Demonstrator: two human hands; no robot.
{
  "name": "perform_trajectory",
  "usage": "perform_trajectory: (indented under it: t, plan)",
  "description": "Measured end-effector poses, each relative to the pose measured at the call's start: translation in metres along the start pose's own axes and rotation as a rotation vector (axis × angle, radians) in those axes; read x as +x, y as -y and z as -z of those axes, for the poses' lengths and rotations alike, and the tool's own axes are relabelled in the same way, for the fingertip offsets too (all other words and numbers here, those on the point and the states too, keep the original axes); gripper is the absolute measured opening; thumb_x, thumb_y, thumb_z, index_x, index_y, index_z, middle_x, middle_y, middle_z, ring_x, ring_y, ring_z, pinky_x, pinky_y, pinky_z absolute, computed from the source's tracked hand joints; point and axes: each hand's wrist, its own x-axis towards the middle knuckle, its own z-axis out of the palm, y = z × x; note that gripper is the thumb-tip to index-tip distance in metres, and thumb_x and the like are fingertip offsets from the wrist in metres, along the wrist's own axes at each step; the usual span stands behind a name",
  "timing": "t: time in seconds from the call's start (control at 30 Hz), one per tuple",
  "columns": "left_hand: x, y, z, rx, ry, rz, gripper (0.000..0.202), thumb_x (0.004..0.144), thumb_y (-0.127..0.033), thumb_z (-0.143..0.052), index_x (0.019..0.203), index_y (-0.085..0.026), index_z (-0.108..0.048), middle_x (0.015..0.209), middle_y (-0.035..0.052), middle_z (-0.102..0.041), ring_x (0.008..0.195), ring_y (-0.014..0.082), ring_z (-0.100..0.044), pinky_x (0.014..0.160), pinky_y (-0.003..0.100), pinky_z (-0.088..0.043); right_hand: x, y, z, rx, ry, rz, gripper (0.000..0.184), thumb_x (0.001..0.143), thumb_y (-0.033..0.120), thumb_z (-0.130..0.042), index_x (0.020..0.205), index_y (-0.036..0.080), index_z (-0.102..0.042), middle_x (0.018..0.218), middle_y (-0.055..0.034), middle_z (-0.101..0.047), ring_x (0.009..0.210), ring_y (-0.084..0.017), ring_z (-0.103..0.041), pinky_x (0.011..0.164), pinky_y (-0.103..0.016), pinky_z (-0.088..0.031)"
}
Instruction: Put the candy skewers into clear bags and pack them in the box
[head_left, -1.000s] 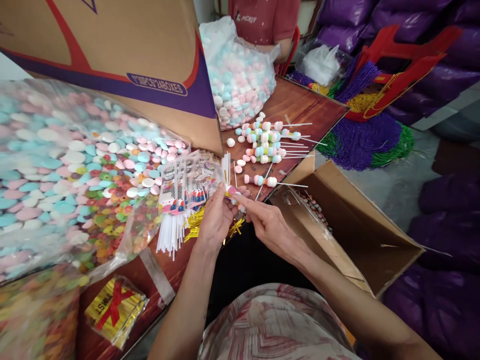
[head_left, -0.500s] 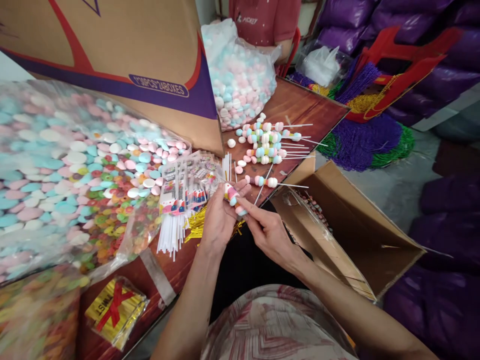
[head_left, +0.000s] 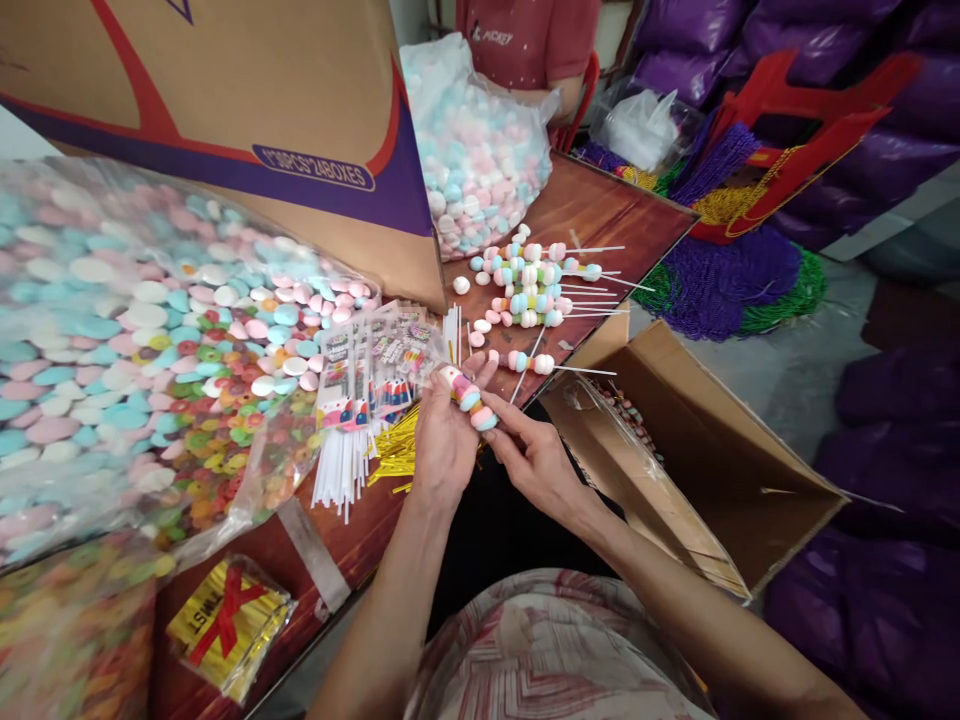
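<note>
My left hand (head_left: 442, 440) and my right hand (head_left: 529, 455) meet at the table's front edge, both closed on a candy skewer (head_left: 466, 393) of pink, white and blue pieces. The left fingers grip its upper end, the right fingertips pinch just below the lowest piece. Printed clear bags (head_left: 371, 368) lie just left of my left hand, over white sticks (head_left: 341, 472) and gold twist ties (head_left: 395, 452). Several finished skewers (head_left: 534, 283) lie farther back on the wooden table (head_left: 592, 205).
A big open bag of pastel and ring candies (head_left: 157, 340) fills the left. A cardboard box (head_left: 240, 110) and a second candy bag (head_left: 476, 150) stand behind. An open carton (head_left: 712, 470) sits low at right. A person in a red shirt (head_left: 529, 35) is across the table.
The skewer has come up and turned between my hands, showing more of its candies. My right hand has drawn back toward me, fingers curling in under the skewer.
</note>
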Motion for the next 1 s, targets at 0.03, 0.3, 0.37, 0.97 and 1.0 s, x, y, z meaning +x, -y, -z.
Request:
perform_trajectory:
  t: [0.03,0.3,0.37,0.97,1.0]
  plan:
    - [0.0,0.0,0.0,0.004,0.008,-0.001,0.018,0.097,-0.032,-0.049,0.088,-0.018,-0.056,0.111,0.0106,-0.072,0.122,0.0257,-0.061,0.103,0.041,-0.046,0.001,0.001,0.001,0.017,0.004,0.002,0.047,0.097,0.022,-0.046,0.144,0.019,-0.048,0.105,-0.0037,-0.073,0.08,-0.015,-0.068,0.077,-0.027,-0.056]
    - [-0.003,0.0,-0.003,0.09,-0.048,0.012,0.02,0.098,-0.034,-0.046,0.087,-0.02,-0.053,0.119,0.0102,-0.07,0.121,0.0247,-0.062,0.091,0.035,-0.05,-0.004,-0.001,0.0,-0.435,0.015,0.206,0.051,0.099,0.013,-0.034,0.15,0.018,-0.041,0.099,-0.009,-0.071,0.085,-0.016,-0.069,0.074,-0.024,-0.055]
    - [-0.004,0.001,-0.002,0.108,-0.06,0.015,0.018,0.099,-0.035,-0.045,0.088,-0.021,-0.052,0.123,0.0092,-0.069,0.121,0.0241,-0.061,0.091,0.035,-0.049,-0.005,-0.003,-0.003,-0.587,0.02,0.245,0.052,0.098,0.011,-0.033,0.15,0.015,-0.04,0.087,-0.0074,-0.07,0.073,-0.015,-0.067,0.064,-0.021,-0.053]
    - [-0.004,0.002,-0.003,0.095,-0.094,0.029,0.026,0.099,-0.039,-0.042,0.091,-0.02,-0.059,0.12,0.0097,-0.069,0.112,0.0202,-0.065,0.087,0.032,-0.049,-0.008,-0.004,-0.009,-0.693,-0.025,0.21,0.05,0.099,0.012,-0.035,0.148,0.017,-0.044,0.083,-0.0052,-0.068,0.067,-0.011,-0.065,0.066,-0.018,-0.051]
    - [-0.003,0.002,-0.002,0.111,-0.081,0.017,0.025,0.099,-0.038,-0.045,0.09,-0.02,-0.059,0.114,0.0098,-0.072,0.107,0.0193,-0.066,0.084,0.03,-0.05,-0.007,-0.005,-0.006,-0.69,-0.011,0.207,0.051,0.099,0.012,-0.036,0.148,0.017,-0.044,0.082,-0.005,-0.068,0.066,-0.011,-0.064,0.064,-0.018,-0.051]
